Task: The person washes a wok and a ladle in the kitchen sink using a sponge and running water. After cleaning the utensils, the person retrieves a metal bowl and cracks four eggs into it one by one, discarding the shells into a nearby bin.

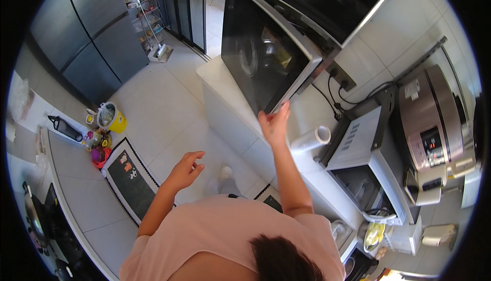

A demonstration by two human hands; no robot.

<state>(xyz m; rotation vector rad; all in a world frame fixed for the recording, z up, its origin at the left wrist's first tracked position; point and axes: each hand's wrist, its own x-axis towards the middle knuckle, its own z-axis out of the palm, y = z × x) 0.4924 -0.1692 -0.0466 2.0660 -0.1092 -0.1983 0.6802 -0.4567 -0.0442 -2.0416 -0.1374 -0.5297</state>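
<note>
At the lower corner of a dark glass cabinet door [255, 56] is my right hand [274, 127], its thumb at the front and its fingers along the silver edge. The door stands ajar from a wall-side cabinet [318, 0] with a black glass front, and reflects a round shape. My left hand [186, 171] hangs over the tiled floor with fingers slightly bent, holding nothing. Beside my right forearm, a white roll [312, 139] lies on the white counter [305, 112].
A toaster oven [362, 173] and a rice cooker [433, 127] stand at right. Black cords [333, 96] run from a wall socket. Across the floor are a dark mat [128, 179], a yellow bin [115, 119], a refrigerator [99, 16] and a wire rack [147, 16] with a broom.
</note>
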